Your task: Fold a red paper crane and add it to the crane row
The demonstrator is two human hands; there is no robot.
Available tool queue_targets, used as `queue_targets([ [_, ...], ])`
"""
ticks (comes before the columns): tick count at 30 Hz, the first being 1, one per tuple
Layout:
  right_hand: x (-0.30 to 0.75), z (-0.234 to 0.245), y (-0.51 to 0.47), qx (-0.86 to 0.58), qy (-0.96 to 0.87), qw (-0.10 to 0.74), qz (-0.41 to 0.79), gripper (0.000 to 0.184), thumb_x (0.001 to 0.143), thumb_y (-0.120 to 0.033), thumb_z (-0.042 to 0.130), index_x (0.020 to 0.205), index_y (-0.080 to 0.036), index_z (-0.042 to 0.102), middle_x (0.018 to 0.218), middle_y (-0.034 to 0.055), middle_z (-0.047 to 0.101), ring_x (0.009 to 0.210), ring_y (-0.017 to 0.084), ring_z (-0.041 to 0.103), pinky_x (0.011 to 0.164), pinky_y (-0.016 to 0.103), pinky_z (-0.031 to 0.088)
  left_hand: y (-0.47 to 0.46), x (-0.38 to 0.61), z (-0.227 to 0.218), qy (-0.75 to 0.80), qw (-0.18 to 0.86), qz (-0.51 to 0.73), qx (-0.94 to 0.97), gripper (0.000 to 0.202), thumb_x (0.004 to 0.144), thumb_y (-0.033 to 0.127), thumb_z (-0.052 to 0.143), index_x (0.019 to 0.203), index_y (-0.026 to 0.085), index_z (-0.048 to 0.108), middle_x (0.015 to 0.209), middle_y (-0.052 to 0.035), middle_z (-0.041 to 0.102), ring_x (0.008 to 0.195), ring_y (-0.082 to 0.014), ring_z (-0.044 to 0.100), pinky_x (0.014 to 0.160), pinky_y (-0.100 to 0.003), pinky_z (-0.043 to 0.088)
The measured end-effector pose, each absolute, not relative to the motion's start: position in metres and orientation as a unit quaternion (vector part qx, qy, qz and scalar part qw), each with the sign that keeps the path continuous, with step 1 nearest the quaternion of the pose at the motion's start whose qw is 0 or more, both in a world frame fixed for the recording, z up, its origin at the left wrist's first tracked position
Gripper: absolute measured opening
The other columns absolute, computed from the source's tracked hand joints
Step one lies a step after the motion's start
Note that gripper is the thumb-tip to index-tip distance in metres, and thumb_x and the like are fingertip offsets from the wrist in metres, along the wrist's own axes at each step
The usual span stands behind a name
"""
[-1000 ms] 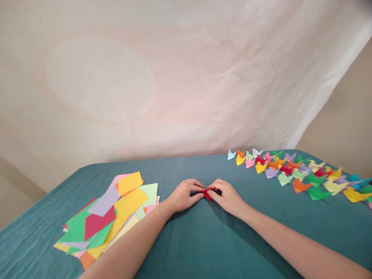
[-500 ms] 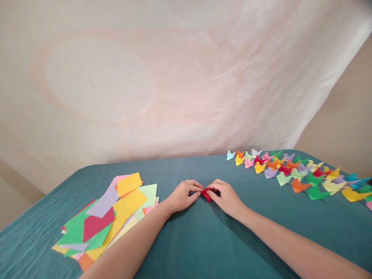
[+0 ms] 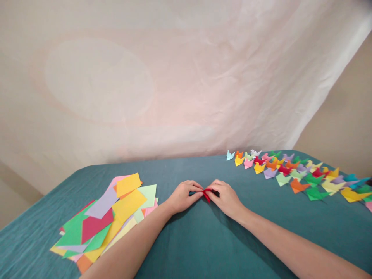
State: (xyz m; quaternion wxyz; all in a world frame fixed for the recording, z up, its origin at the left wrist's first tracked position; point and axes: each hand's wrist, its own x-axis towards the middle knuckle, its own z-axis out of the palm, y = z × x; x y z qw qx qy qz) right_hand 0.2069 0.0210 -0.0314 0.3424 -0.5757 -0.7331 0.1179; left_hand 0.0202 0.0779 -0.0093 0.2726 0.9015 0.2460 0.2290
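A small piece of folded red paper (image 3: 206, 196) is pinched between my two hands above the middle of the table. My left hand (image 3: 186, 196) closes thumb and fingertips on its left side. My right hand (image 3: 223, 197) grips the other side the same way, thumb below and fingers above. Much of the paper is covered by the fingertips, so its exact folded shape is hard to make out.
Loose coloured paper sheets (image 3: 97, 226) lie overlapping at the left, partly under my left forearm. Rows of folded paper birds (image 3: 299, 186) stand at the right. A teal cloth (image 3: 186, 248) covers the table, and a pale sheet (image 3: 180, 85) hangs behind it.
Both hands stay in nearly the same place. The red paper between the fingertips looks slightly narrower and turned a little.
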Motion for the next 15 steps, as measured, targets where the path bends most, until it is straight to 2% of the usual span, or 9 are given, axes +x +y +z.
queue_targets([
  [15,0.204,-0.029,0.014,-0.584,-0.742,0.325,0.059,0.019,0.087,-0.022,0.052,0.083,-0.027,0.070,0.080,0.0005,0.061,0.078,0.016,0.056,0.074,0.027,0.040,0.066,0.033,-0.016,0.336,0.264,0.259,0.866,0.016,0.081,0.025,0.057,0.084,0.025,0.073,0.092,-0.0003,0.069,0.089,-0.0164,0.061,0.087,-0.028,0.043],
])
